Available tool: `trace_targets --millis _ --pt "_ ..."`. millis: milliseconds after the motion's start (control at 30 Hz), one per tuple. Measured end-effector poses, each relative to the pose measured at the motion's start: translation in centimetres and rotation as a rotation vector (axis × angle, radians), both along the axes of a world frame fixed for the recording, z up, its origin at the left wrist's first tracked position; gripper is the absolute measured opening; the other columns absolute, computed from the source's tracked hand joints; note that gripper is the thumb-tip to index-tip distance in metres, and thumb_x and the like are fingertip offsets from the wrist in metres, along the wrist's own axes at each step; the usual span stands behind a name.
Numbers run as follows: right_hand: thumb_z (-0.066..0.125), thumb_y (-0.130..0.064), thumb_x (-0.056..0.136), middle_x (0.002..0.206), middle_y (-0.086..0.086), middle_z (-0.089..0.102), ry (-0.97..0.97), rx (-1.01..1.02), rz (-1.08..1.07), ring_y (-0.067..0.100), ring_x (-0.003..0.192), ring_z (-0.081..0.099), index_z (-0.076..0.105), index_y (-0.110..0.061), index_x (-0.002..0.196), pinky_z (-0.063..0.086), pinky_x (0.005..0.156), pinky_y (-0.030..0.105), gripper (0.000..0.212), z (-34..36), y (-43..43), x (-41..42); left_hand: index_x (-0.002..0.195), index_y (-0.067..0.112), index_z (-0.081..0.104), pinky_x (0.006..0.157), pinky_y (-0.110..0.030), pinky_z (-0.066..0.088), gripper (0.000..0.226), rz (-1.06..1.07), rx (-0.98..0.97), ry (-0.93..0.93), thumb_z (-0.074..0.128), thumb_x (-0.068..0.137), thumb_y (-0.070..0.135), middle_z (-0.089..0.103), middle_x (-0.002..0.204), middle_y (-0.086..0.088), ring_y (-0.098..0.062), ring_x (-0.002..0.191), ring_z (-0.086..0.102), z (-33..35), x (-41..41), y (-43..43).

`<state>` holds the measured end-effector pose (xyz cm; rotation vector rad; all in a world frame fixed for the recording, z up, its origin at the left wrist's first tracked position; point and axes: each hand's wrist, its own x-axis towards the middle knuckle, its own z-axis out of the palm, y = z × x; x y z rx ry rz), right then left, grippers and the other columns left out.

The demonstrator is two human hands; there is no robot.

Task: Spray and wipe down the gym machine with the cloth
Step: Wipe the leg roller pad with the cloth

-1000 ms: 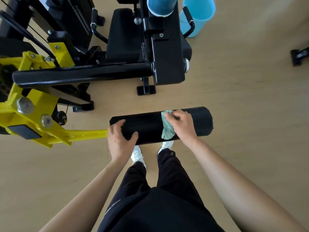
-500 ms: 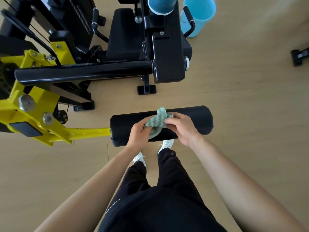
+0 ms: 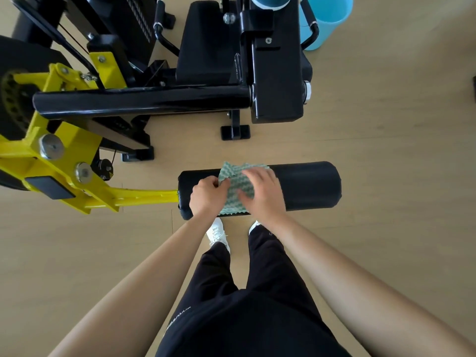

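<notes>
Head view, looking down: a black cylindrical roller pad (image 3: 309,185) of a gym machine (image 3: 278,73) is seen lying crosswise, fixed at its left end to a yellow lever arm (image 3: 144,196). A thin cloth (image 3: 238,199), patterned in green and white zigzags, is draped over the left half of the pad, its scalloped lower edge hanging down the near side. The cloth's left edge is pinched by the curled fingers of the left hand (image 3: 207,195). The right hand (image 3: 262,194) is laid on top of the cloth with fingers loosely extended and slightly blurred. A pale blue bucket (image 3: 332,19) is seen on the wooden floor (image 3: 399,150), well beyond the pad. White shoes (image 3: 217,234) are visible just below the pad.
</notes>
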<state>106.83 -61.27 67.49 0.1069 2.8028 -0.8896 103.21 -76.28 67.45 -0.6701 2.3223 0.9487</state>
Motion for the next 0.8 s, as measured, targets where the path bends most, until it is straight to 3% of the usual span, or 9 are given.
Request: trace_targets --millis 33,100,200,333,433,533,700,800 --pt "0.069 -0.054 0.092 0.156 0.009 0.048 -0.079 0.103 0.158 0.038 0.146 0.038 0.047 -0.025 0.154 0.033 0.121 0.059 0.071 -0.7 -0.7 -0.1 0.072 0.017 0.057 0.055 -0.029 0.036 0.036 -0.015 -0.038 0.008 0.06 0.091 0.048 0.058 0.065 0.004 -0.023 0.064 0.053 0.2 0.1 -0.4" --pt "0.044 -0.085 0.087 0.173 0.012 0.017 -0.231 0.319 0.327 0.051 0.157 0.01 0.013 -0.044 0.164 0.008 0.125 0.068 0.092 -2.0 -1.5 -0.9 0.085 0.028 0.066 0.063 -0.029 0.041 0.02 0.0 -0.103 0.044 0.06 0.088 0.047 0.065 0.076 0.012 -0.019 0.075 0.06 0.4 0.4 -1.6" --pt "0.016 -0.098 0.079 0.174 0.019 0.002 -0.316 0.4 0.374 0.061 0.154 0.002 -0.008 -0.053 0.161 -0.006 0.12 0.073 0.096 -3.4 -1.9 -2.1 0.095 0.032 0.067 0.069 -0.032 0.04 0.012 0.098 -0.213 0.166 0.062 0.086 0.038 0.063 0.086 0.013 -0.02 0.086 0.06 0.1 1.3 -4.5" --pt "-0.005 -0.076 0.096 0.171 0.008 0.029 -0.3 0.488 0.438 0.045 0.155 0.024 0.007 -0.044 0.164 0.01 0.121 0.073 0.076 -4.1 -2.3 -3.6 0.124 0.022 0.064 0.092 -0.042 0.042 0.036 0.133 -0.26 0.171 0.063 0.09 0.034 0.058 0.125 -0.006 -0.032 0.114 0.052 -1.7 2.6 -7.5" --pt "0.006 -0.054 0.105 0.159 0.0 0.049 -0.279 0.44 0.421 0.032 0.147 0.043 0.033 -0.031 0.159 0.025 0.119 0.063 0.065 -4.6 -3.5 -5.0 0.139 0.017 0.058 0.091 -0.033 0.039 0.041 0.111 -0.075 0.125 0.056 0.102 0.036 0.05 0.14 -0.005 -0.028 0.118 0.055 -2.6 3.0 -8.1" --pt "0.016 -0.05 0.108 0.155 0.0 0.053 -0.253 0.401 0.44 0.032 0.144 0.048 0.038 -0.029 0.156 0.03 0.118 0.06 0.058 -4.9 -5.1 -5.5 0.138 0.014 0.062 0.089 -0.032 0.043 0.041 0.079 -0.079 0.199 0.058 0.103 0.036 0.053 0.137 -0.005 -0.027 0.112 0.059 -3.2 3.4 -8.2" --pt "0.022 -0.056 0.108 0.165 0.006 0.037 -0.202 0.382 0.558 0.04 0.151 0.034 0.021 -0.033 0.163 0.023 0.121 0.065 0.06 -4.7 -9.5 -4.5 0.136 0.015 0.065 0.081 -0.026 0.036 0.039 0.15 -0.075 0.201 0.064 0.1 0.03 0.053 0.114 -0.003 -0.018 0.094 0.051 -3.1 4.8 -8.0" --pt "0.024 -0.056 0.108 0.17 0.01 0.029 -0.149 0.397 0.626 0.042 0.154 0.028 0.015 -0.03 0.166 0.02 0.124 0.062 0.064 -4.5 -8.6 -3.3 0.132 0.015 0.069 0.08 -0.025 0.04 0.037 0.164 -0.061 0.212 0.069 0.097 0.03 0.055 0.105 0.001 -0.017 0.091 0.057 -3.2 5.8 -8.3"
